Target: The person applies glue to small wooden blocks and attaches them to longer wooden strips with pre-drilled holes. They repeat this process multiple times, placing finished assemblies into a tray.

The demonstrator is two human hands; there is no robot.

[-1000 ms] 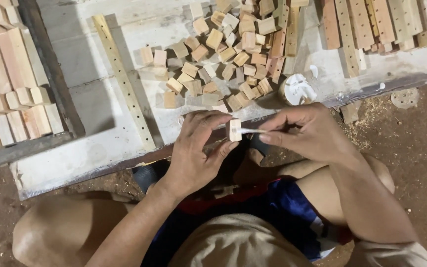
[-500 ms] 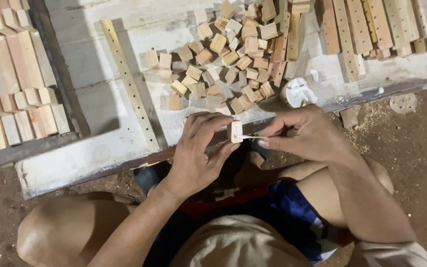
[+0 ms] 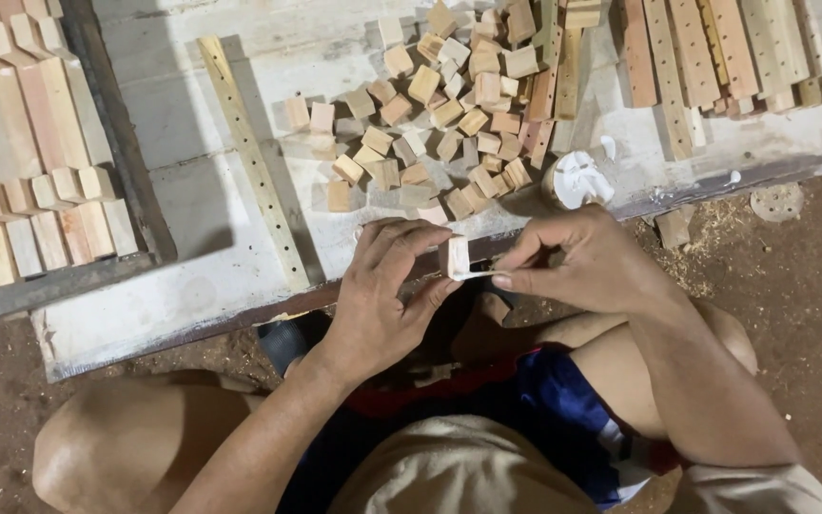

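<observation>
Whitewashed board (image 3: pixel 192 286) fills the upper frame, bearing 1 heap of small wooden blocks (image 3: pixel 449 114) and 1 drilled strip (image 3: pixel 254 162). At centre, the left hand (image 3: pixel 382 295) pinches 1 wooden block (image 3: pixel 456 257); the right hand (image 3: pixel 592 262) grips 1 thin stick (image 3: pixel 482 275) touching it.

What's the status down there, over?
Left hand fingers pinch small wood block. Right hand holds thin stick against it. Block pile beyond, nothing in the way.

No packages, labels, signs or screens anywhere in view.
</observation>
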